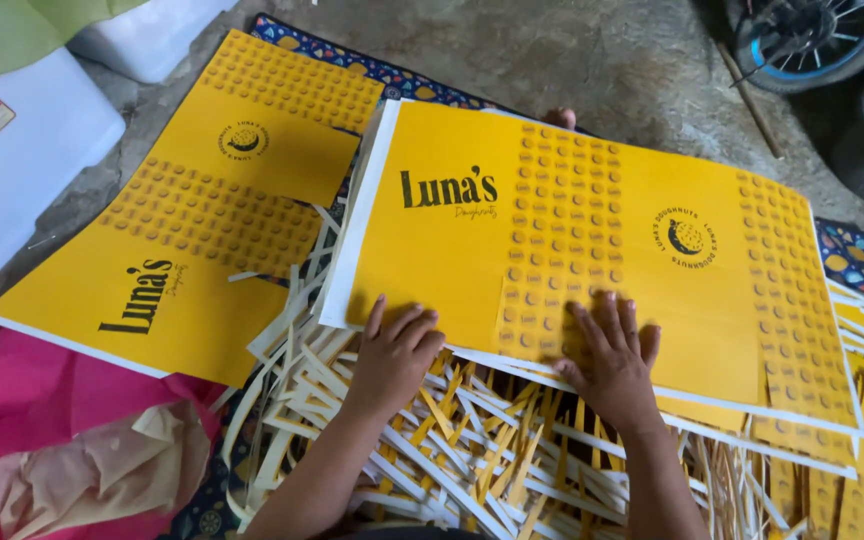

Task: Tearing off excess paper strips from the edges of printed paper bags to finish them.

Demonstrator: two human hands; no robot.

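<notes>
Two hands: left hand (397,350), right hand (610,355) flat on yellow sheet (592,230) near edge.

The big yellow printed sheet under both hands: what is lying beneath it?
Beneath the yellow sheet, more sheets of the same print peek out at its near and right edges, over a heap of yellow and white paper strips. How far either runs under the sheet is covered.

Both forearms are reaching forward from the bottom edge, the left hand (395,352) and right hand (612,352) lying palm-down, fingers spread and extended flat, wrists bent slightly, hands set apart
</notes>
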